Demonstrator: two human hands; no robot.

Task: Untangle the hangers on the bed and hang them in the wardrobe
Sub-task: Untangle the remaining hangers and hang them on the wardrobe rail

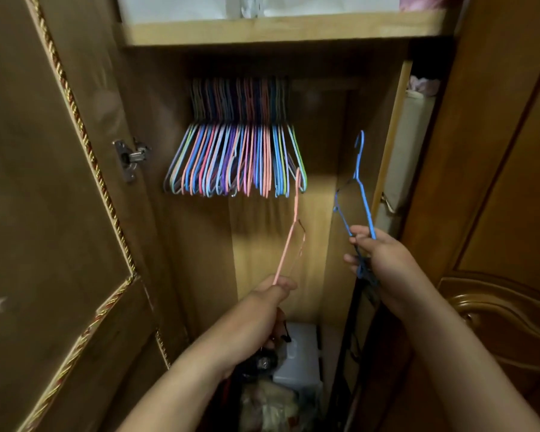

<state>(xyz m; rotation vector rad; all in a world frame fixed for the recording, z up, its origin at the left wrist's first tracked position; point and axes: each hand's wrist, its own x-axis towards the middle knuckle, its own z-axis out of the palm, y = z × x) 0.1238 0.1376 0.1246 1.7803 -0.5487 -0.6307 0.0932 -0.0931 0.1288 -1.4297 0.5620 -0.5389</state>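
Observation:
I face an open wardrobe. Several coloured wire hangers (234, 157) hang packed together on the rail under the shelf. My left hand (262, 310) grips the lower end of a pink hanger (290, 241), whose hook points up near the right end of the hanging row. My right hand (378, 254) grips a blue hanger (360, 188) by its bottom, hook upward, to the right of the row and close to the wardrobe's inner side panel. The two held hangers are apart from each other.
The open wardrobe door (53, 213) with a metal hinge (130, 159) stands at left. A wooden shelf (281, 31) runs above the rail. A white box (300, 353) and bags lie on the wardrobe floor. A carved wooden door (505, 244) stands at right.

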